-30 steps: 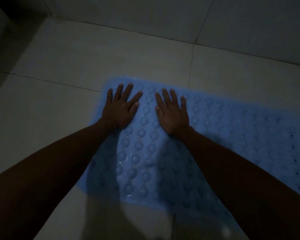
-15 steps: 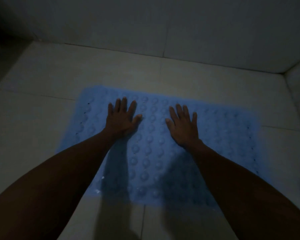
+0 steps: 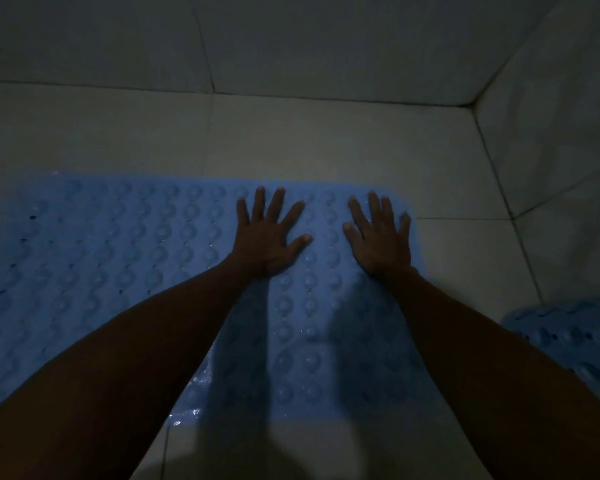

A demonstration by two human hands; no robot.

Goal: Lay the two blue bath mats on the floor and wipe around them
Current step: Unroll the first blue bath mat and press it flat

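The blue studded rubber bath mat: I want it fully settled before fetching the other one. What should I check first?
1. Blue studded rubber bath mat lies flat on the pale tiled floor: ok where visible.
2. Left hand and right hand press it with fingers spread: ok.
3. Mat's right end clear of the side wall: ok.
4. Suction holding underneath: cannot tell.
5. Second blue studded mat laid out flat: not ok, it looks bunched at the right edge.

Big mat (image 3: 118,258) cut by left edge; 2nd mat (image 3: 575,337) by right.
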